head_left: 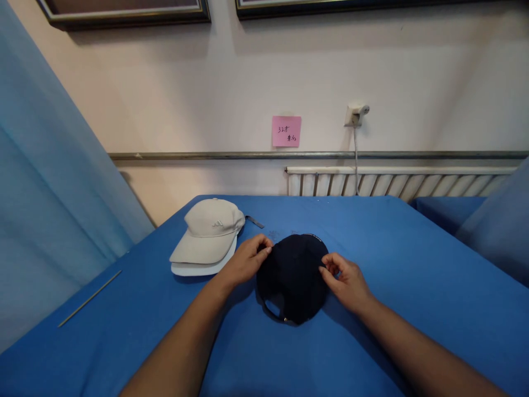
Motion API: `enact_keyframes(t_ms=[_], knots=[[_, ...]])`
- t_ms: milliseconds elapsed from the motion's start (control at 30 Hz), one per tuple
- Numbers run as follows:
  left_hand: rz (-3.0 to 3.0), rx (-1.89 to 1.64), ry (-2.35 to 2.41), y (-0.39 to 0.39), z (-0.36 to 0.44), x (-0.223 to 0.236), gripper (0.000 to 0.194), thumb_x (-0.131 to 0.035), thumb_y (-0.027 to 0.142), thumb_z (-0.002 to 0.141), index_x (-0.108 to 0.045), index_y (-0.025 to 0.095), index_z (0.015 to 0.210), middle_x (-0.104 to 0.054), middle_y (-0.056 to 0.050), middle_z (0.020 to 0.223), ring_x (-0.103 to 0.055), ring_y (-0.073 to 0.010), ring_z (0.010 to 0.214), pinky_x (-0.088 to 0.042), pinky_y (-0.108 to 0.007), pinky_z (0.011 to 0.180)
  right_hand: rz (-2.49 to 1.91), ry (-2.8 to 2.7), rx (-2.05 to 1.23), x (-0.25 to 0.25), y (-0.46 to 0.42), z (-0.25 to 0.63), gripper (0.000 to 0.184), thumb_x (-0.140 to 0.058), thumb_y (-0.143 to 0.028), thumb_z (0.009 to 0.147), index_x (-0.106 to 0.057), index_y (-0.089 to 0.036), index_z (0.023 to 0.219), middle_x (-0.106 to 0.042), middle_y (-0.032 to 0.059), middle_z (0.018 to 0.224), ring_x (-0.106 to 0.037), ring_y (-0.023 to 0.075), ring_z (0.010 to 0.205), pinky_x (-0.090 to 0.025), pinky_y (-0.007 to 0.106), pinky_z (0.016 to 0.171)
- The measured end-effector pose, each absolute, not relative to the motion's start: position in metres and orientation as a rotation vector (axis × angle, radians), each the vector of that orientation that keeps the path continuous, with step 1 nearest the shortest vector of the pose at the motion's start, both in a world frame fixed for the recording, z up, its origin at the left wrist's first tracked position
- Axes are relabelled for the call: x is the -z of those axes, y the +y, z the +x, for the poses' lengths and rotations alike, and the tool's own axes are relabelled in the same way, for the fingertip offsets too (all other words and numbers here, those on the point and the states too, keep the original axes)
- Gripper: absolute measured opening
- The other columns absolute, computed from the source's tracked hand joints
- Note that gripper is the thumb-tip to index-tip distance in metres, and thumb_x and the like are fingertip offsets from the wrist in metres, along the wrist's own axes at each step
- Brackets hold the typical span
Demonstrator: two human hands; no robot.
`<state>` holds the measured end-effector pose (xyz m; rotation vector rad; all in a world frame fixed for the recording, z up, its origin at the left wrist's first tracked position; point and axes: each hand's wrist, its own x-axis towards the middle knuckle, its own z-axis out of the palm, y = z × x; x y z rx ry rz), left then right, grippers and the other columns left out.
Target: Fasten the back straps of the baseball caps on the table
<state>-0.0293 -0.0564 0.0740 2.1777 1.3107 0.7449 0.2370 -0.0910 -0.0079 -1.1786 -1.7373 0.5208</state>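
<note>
A black baseball cap (295, 275) rests on the blue-covered table (264, 364) in front of me, its back strap opening toward me and its brim mostly hidden at the far side. My left hand (250, 259) pinches the cap's upper left edge between thumb and fingers. On the opposite side, my right hand (345, 278) grips the right edge in the same way. Just left of my left hand sits a light beige cap (212, 226) with a small logo, stacked on a white brim (202, 269). A dark strap sticks out from that stack's right side.
A thin stick (90, 298) lies at the table's left. Behind the table are a white radiator (397, 182), a metal rail (231, 156), a pink note (286, 131) and a wall socket (354, 116) with a plugged-in cord. Blue curtain (53, 165) hangs at the left.
</note>
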Motion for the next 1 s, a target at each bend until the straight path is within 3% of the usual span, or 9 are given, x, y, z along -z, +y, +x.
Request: enact_keyframes(t_ms=[100,500,767,933,1000], knots=[[2.181,-0.804,1.322,-0.053,-0.031,-0.070,0.020,-0.043,0.034,0.092,-0.056,0.019,0.089,-0.061,-0.002,0.088,-0.057,-0.0171,0.081,-0.046,-0.030,0.074,-1.094,-1.726,-0.409,-0.002,-0.095,0.239,0.009,-0.054,-0.023,0.086,-0.053,-0.022,0.077,-0.052,-0.0011,0.071,-0.052,0.0136,0.065,-0.045,0.027,0.062],[2.381,-0.905,1.250,-0.083,-0.011,-0.094,0.030,-0.059,0.039,0.085,-0.061,0.023,0.109,-0.064,-0.005,0.100,-0.058,-0.0193,0.086,-0.048,-0.033,0.078,-0.987,-1.792,-0.385,-0.010,-0.106,0.229,0.011,-0.051,-0.020,0.090,-0.052,-0.022,0.079,-0.055,0.0002,0.074,-0.053,0.0136,0.066,-0.044,0.028,0.062],[2.538,-0.665,1.295,-0.087,-0.002,-0.096,0.015,-0.053,0.033,0.089,-0.063,0.022,0.095,-0.064,-0.004,0.088,-0.058,-0.0192,0.081,-0.046,-0.033,0.074,-1.070,-1.657,-0.415,0.005,-0.086,0.238,0.017,-0.048,-0.028,0.092,-0.058,-0.020,0.079,-0.059,0.0021,0.075,-0.057,0.0155,0.069,-0.046,0.029,0.067],[2.418,-0.625,1.363,-0.086,-0.003,-0.107,0.016,-0.050,0.034,0.091,-0.058,0.022,0.097,-0.064,-0.003,0.090,-0.059,-0.0184,0.079,-0.046,-0.032,0.072,-1.448,-1.244,-0.680,0.029,-0.044,0.261,0.023,-0.057,-0.035,0.084,-0.060,-0.018,0.099,-0.065,0.0100,0.103,-0.062,0.0237,0.097,-0.049,0.036,0.080],[2.423,-0.623,1.384,-0.086,-0.004,-0.112,0.015,-0.049,0.033,0.091,-0.057,0.022,0.097,-0.064,-0.003,0.091,-0.060,-0.0194,0.082,-0.047,-0.033,0.075,-1.484,-1.163,-0.874,0.032,-0.033,0.265,0.025,-0.062,-0.033,0.081,-0.061,-0.018,0.101,-0.068,0.0107,0.099,-0.064,0.0242,0.096,-0.050,0.034,0.076]])
